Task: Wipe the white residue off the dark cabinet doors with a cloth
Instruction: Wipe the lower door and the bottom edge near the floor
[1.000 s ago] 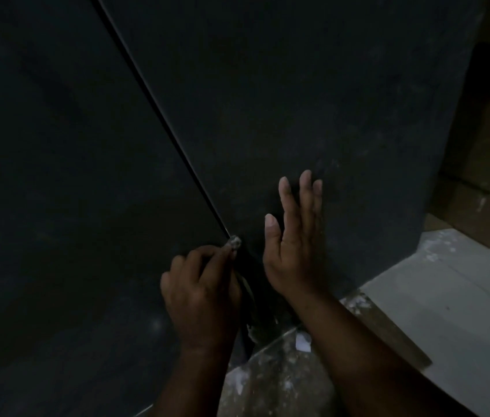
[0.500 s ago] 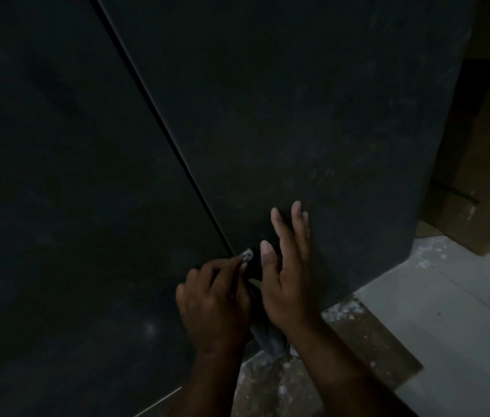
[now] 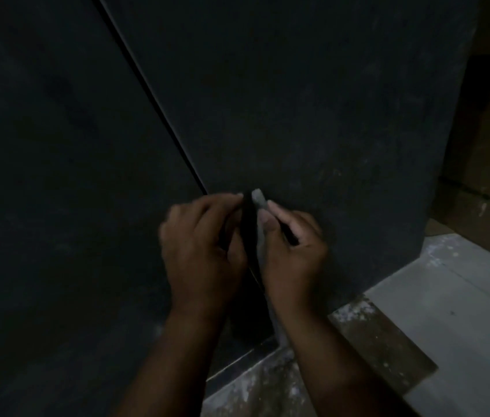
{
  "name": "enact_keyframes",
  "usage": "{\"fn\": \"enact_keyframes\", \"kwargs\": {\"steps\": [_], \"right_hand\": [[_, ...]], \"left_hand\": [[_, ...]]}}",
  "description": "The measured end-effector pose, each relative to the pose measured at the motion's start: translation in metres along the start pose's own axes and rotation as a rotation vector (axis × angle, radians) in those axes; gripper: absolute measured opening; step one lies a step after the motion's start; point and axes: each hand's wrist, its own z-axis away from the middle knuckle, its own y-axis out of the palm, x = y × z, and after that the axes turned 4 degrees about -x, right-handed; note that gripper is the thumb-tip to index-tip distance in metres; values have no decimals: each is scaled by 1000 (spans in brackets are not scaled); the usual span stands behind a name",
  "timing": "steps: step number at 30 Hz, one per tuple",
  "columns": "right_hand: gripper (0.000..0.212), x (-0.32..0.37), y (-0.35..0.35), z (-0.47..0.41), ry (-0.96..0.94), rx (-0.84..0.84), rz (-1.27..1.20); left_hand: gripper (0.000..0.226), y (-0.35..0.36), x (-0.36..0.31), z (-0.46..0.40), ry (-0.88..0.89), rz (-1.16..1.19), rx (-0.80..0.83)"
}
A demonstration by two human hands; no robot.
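Head view, looking down at the foot of the cabinet, and it's dim here. Both hands sit low, right at the seam (image 3: 159, 103) between the two dark doors. The left hand (image 3: 201, 251) is curled, fingertips drawn together at the top as if pinching something dark. The right hand (image 3: 293, 251) is curled too, thumb and forefinger nipping a small pale-grey wad, the cloth (image 3: 259, 200), whose tip pokes up just above the fingers. A dark strip runs down between the two hands; I can't tell whether it's more cloth or just shadow at the door edge.

Why bunched this tight? My guess is they're folding or re-gripping the cloth to a narrow point, good for working along the crack where the left door (image 3: 57, 176) meets the right door (image 3: 312, 100). Held at the seam, the cloth is right where it's needed.

Faint pale flecks show on the right door, above and to the right of the hands, so there looks to be residue left. Below, the floor (image 3: 448, 320) is light tile, and the brown strip (image 3: 388, 350) at the cabinet base is speckled white. A cardboard box (image 3: 484, 182) stands off to the right, well clear of the work.
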Motion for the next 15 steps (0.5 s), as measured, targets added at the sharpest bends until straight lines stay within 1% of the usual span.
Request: {"fn": "enact_keyframes", "kwargs": {"steps": [1, 2, 4, 6, 10, 12, 13, 15], "right_hand": [[17, -1, 4, -2, -78, -46, 47], [18, -4, 7, 0, -150, -60, 80], [17, -13, 6, 8, -244, -23, 120], [16, -21, 0, 10, -254, -1, 159], [12, -23, -2, -8, -221, -184, 192], [12, -20, 8, -9, -232, -216, 146], [12, -19, 12, -5, -250, -192, 114], [11, -23, 15, 11, -295, -61, 91]], "left_hand": [[24, -2, 5, -6, 108, -105, -70], [26, -2, 9, -14, 175, -172, -134], [29, -2, 15, -27, 253, -252, -205], [34, 2, 21, -36, 303, -336, -205], [44, 10, 30, -38, 326, -498, -224], [46, 13, 34, -37, 341, -512, -251], [46, 14, 35, -37, 347, -506, -261], [47, 15, 38, -37, 357, -510, -272]]}}
